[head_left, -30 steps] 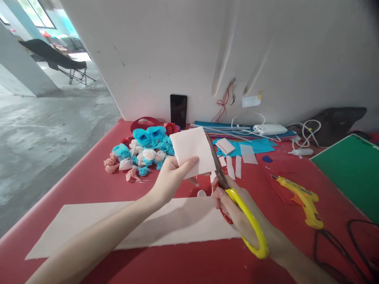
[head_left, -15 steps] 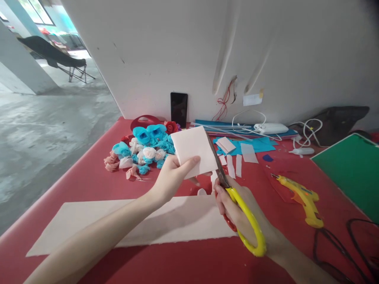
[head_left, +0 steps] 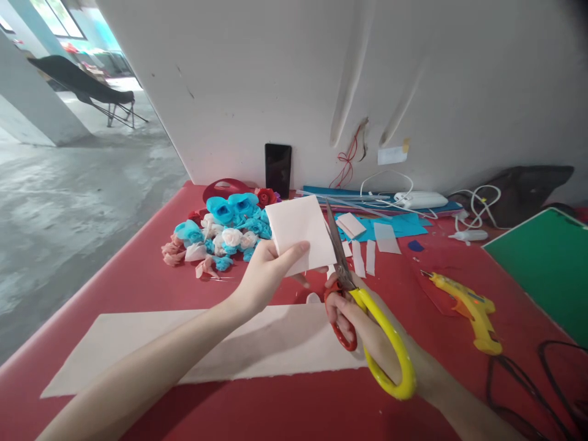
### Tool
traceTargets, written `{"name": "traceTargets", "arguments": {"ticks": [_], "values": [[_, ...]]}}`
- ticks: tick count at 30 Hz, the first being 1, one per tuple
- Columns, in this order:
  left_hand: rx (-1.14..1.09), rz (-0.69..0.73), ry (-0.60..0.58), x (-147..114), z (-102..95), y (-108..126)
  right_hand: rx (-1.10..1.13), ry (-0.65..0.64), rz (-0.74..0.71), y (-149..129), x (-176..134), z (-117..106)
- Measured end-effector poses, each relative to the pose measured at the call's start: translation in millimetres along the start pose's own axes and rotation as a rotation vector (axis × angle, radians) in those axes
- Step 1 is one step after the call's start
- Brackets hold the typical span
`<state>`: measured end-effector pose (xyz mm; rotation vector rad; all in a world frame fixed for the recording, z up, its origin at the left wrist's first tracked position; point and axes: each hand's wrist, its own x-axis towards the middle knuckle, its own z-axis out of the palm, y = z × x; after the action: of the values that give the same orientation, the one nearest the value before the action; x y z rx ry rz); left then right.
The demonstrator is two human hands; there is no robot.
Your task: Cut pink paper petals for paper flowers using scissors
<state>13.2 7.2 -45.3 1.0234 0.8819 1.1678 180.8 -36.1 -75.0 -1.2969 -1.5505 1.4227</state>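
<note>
Pinched in my left hand [head_left: 271,269] is a folded square of pale pink paper [head_left: 301,226], thumb on its face and fingers behind. My right hand [head_left: 362,312] grips scissors [head_left: 390,343] with one yellow and one red handle loop. Their dark blades point up along the right edge of the folded square and look slightly parted. Below both hands a long pale pink paper strip [head_left: 151,331] lies across the table, partly covered by my left forearm.
Blue, white and pink paper flowers [head_left: 229,226] are heaped at the left. A black phone [head_left: 278,170] leans on the wall. Cut paper pieces [head_left: 386,237] and a blue sheet [head_left: 413,223] lie behind the scissors. A yellow glue gun [head_left: 468,306] and green board [head_left: 546,269] are at the right.
The scissors' handles have spread apart, with the red loop moving left and down. The blades have shifted slightly right of the square's edge. My left hand stays nearly still.
</note>
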Motion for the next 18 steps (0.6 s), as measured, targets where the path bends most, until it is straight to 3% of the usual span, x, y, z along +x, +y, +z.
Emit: {"name": "traceTargets", "arguments": {"ticks": [13, 18], "values": [[0.029, -0.033, -0.033, -1.2, 0.1, -2.1, 0.026, 0.049, 0.012, -9.4, -4.3, 0.4], [0.100, -0.064, -0.064, -2.9, -0.3, -3.4, -0.018, 0.088, -0.037, -1.1, -0.9, -0.7]]}}
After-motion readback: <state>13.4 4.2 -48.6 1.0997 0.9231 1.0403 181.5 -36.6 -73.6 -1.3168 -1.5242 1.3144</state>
